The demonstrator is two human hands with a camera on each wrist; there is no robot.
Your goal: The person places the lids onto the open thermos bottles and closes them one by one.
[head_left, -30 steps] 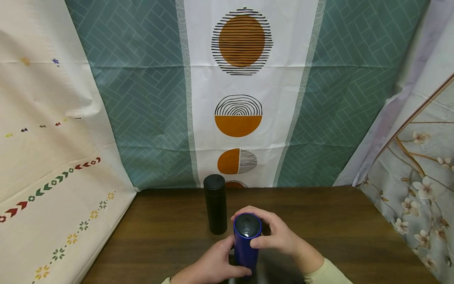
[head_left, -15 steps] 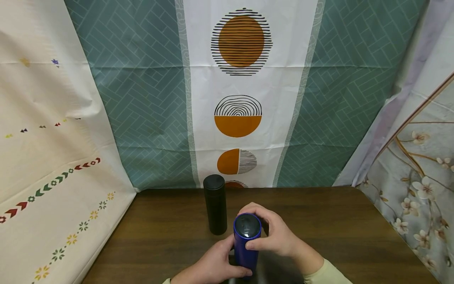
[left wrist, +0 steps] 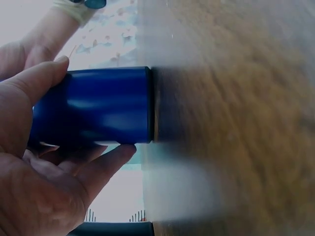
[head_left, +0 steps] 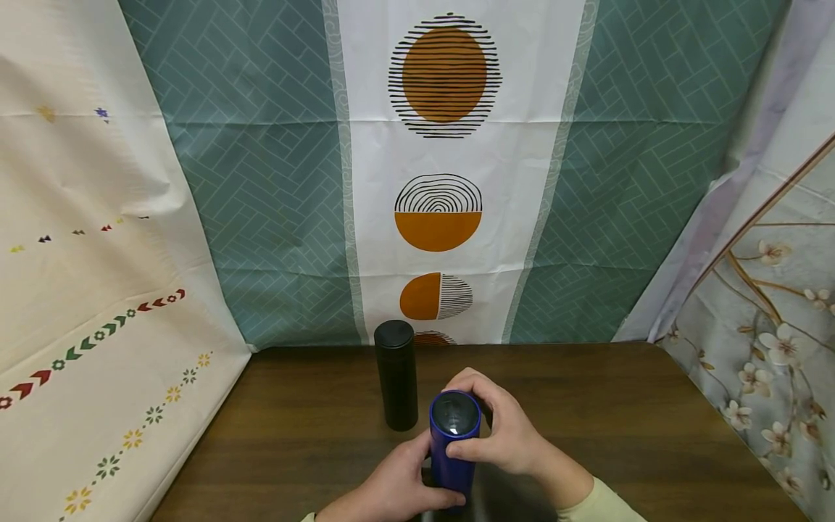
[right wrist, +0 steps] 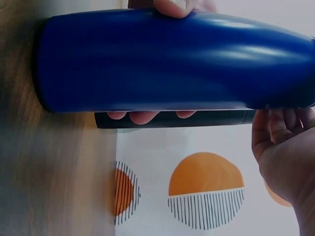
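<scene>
A blue bottle [head_left: 451,467] with a dark glossy top [head_left: 456,414] stands upright near the front of the table. My left hand [head_left: 399,482] grips its body from the left, thumb on the near side. Round its upper end, from the right, curl the fingers and thumb of my right hand [head_left: 509,435]. In the left wrist view the base of the blue bottle [left wrist: 110,105] sits right at the table top. The right wrist view shows the bottle's side [right wrist: 147,61] at full length, with fingertips of my right hand [right wrist: 288,152] against the top end.
A slim black bottle [head_left: 397,384] stands upright just behind and left of the blue one on the brown wooden table [head_left: 587,406]. A patterned green and white cloth [head_left: 280,217] hangs along the back edge, with other cloths at both sides.
My right hand has turned round the bottle's upper end: its thumb has slid left across the near side, its far fingers rightward. The left hand and both bottles have stayed in place.
</scene>
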